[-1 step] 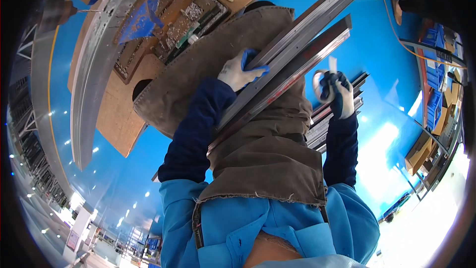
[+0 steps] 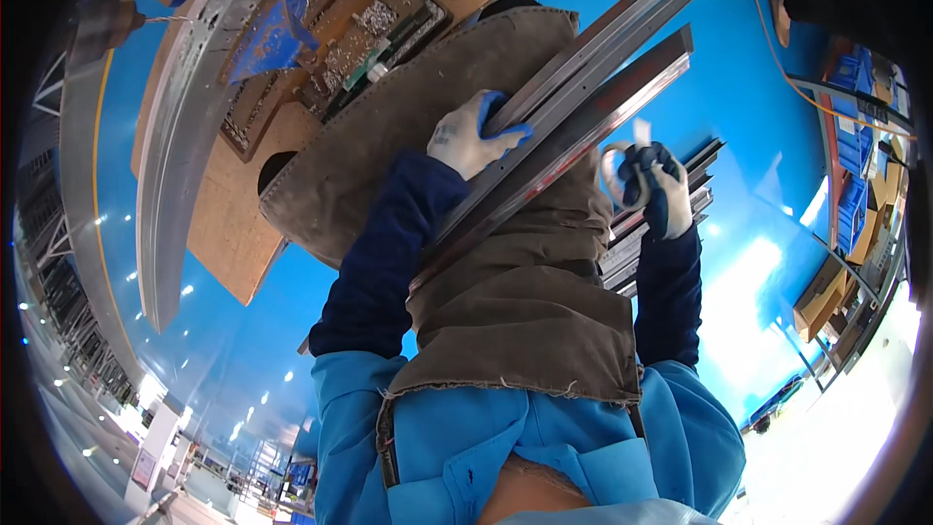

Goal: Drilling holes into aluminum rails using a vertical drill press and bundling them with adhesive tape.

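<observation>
Across my lap, slanting from lower left to upper right, lie long grey metal profiles (image 2: 593,53). My left hand (image 2: 466,141), in a white and blue glove, is closed round the upper ones, its thumb and fingers over their edges. Alongside them rests a darker profile (image 2: 622,92) with a shiny side and reddish marks. My right hand (image 2: 667,196), gloved in white and dark blue, is closed on a roll of pale tape (image 2: 610,173), just right of the profiles and apart from them. A short loose end of tape sticks up from it. Motion blurs the roll somewhat.
More metal profiles (image 2: 705,163) lie beyond my right hand. A wooden bench (image 2: 233,233) at upper left carries trays with metal chips and a blue scoop-like piece (image 2: 272,39). Blue bins (image 2: 851,146) stand on shelving at right. A person's leg (image 2: 826,10) shows at upper right.
My right hand has shifted slightly left and the tape roll has turned with it, its loose end now further left. My left hand and the profiles have barely moved.
</observation>
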Demonstrator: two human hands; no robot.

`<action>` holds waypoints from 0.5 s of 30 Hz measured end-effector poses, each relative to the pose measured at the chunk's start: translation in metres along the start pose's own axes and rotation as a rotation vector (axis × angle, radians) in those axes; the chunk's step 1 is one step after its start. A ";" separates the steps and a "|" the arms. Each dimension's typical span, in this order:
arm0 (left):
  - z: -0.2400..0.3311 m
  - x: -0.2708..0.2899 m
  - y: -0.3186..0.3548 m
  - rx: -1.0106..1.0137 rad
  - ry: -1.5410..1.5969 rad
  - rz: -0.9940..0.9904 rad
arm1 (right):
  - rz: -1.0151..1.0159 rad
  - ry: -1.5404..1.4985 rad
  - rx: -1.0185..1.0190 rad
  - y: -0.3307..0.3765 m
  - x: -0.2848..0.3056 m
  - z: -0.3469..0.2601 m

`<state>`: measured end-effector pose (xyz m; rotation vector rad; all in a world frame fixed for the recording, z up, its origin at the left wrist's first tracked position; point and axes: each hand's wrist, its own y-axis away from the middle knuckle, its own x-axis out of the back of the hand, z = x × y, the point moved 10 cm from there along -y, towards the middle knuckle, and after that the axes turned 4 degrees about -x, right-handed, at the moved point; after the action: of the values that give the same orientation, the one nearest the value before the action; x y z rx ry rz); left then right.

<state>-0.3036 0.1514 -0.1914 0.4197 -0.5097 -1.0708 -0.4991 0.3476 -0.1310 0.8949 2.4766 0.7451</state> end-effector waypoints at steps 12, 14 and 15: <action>-0.002 -0.003 -0.016 -0.125 -0.107 -0.023 | 0.023 0.045 -0.288 -0.007 -0.068 0.038; 0.008 -0.008 -0.016 -0.162 -0.110 -0.065 | 0.046 0.124 -0.300 -0.010 -0.068 0.035; 0.012 -0.009 -0.017 -0.165 -0.111 -0.070 | 0.051 0.122 -0.298 -0.012 -0.071 0.031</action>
<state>-0.3258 0.1512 -0.1924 0.2353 -0.5034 -1.1989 -0.4376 0.3028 -0.1492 0.8245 2.3649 1.1816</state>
